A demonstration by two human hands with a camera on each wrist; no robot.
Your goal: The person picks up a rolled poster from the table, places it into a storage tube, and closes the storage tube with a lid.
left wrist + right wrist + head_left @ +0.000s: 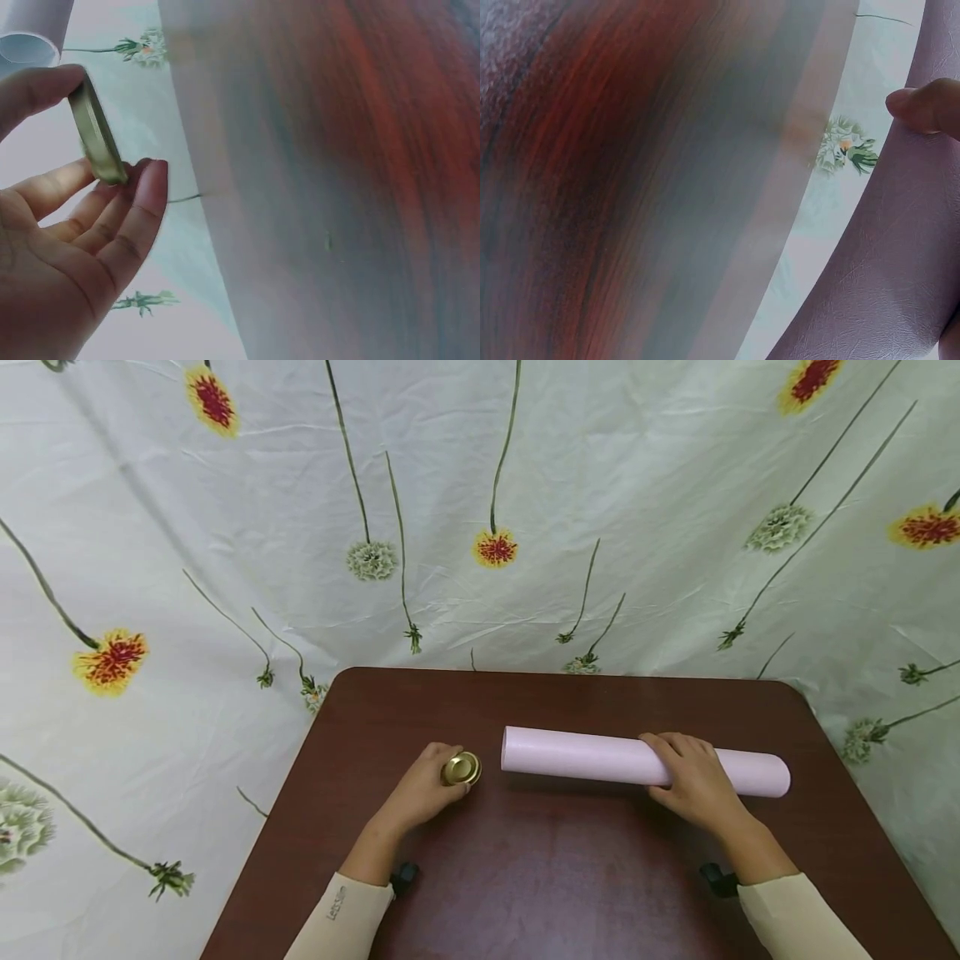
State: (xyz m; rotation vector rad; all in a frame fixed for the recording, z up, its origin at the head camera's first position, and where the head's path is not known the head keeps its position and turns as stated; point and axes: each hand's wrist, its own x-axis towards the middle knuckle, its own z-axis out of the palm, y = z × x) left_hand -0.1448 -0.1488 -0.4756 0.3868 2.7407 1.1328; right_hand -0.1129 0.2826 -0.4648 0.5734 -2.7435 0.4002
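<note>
Lid (461,768), gold-coloured, is sitting pinched between thumb and fingers of the left hand (424,787), just off the open left end of a pale pink tube (585,756). The right hand (697,783) is gripping the tube's right half. Positioning is seemingly going on; the next move is likely demanding steady grips. Lettering (337,903) on the left sleeve (330,939), below-left of the tube, is apparently reading "LetsSlim."

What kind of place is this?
Probably an indoor spot set up for handling things, but I can't tell which room. The clues are a brown table, a flowery cloth behind it and a pink tube being held.
</note>
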